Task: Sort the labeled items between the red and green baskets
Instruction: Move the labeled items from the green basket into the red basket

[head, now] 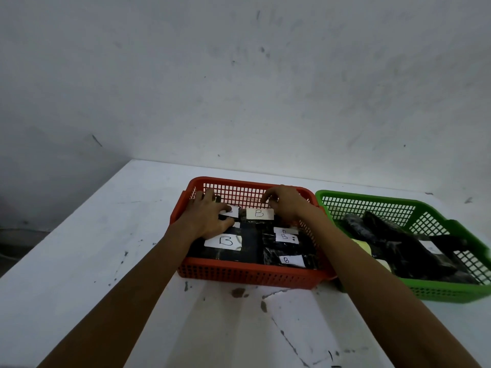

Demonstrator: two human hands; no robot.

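A: Risks, quick?

B: Left grip [210, 216] pinches a small labelled packet [230, 212] between thumb and forefinger. Its letter is mostly covered, so a misread could send it to the wrong basket. Just right of it, the right grip [285, 205] has its fingertips curled down at the far edge of a B packet [259, 213]. I can't tell whether it actually holds it. The packets look glossy and overlap, so lifting one could drag a neighbour or let it slip.

A: Containers?

B: The red basket [247, 274] sits under both grips, on the table [106, 261]. It holds black packets with white labels. The big B packet [225, 241] is on the near side of the left grip. Two smaller B packets [285, 237] [289, 260] are on the near side of the right grip. Every label I can read there says B. The green basket [438, 290] is right of the right grip, just beside the red one. Black items are heaped in it, with one white label [431, 247] too blurred to read and pale yellow tags [362, 245] at its left side. The rims sit close, so a careless carry across could snag on one.
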